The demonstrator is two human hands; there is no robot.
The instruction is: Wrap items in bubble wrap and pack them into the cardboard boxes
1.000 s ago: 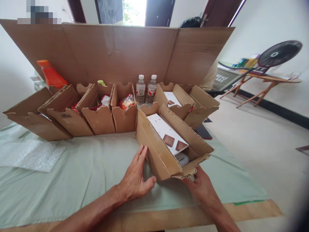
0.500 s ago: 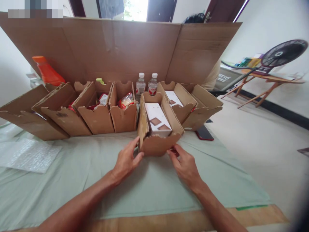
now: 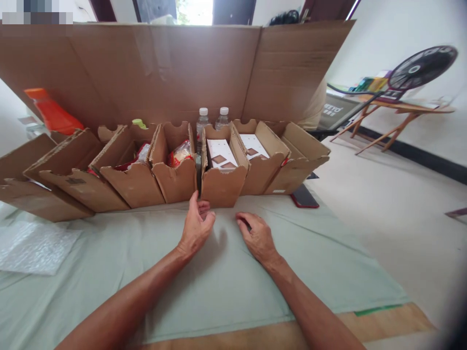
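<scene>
A cardboard bin (image 3: 223, 189) stands in the row, with a white box with brown squares (image 3: 221, 154) inside it. My left hand (image 3: 197, 224) is at the bin's lower left front corner, its fingers stretched and thumb apart, holding nothing; whether a fingertip touches the cardboard I cannot tell. Just right of the bin's front and clear of it, my right hand (image 3: 258, 236) hovers low over the cloth with loosely curled fingers and a gap to the thumb. A second bin (image 3: 260, 172) on the right holds a similar white box (image 3: 254, 146).
More cardboard bins (image 3: 175, 182) extend left, some with red packets (image 3: 181, 154). Two clear bottles (image 3: 203, 121) and an orange bottle (image 3: 54, 114) stand behind, before a tall cardboard panel (image 3: 204, 68). Bubble wrap (image 3: 36, 248) lies left, a dark phone (image 3: 305, 196) right, on green cloth (image 3: 219, 296).
The bin with the white box has moved back into line with the others. My right hand has come off it, and both hands now hold nothing. The view has shifted slightly.
</scene>
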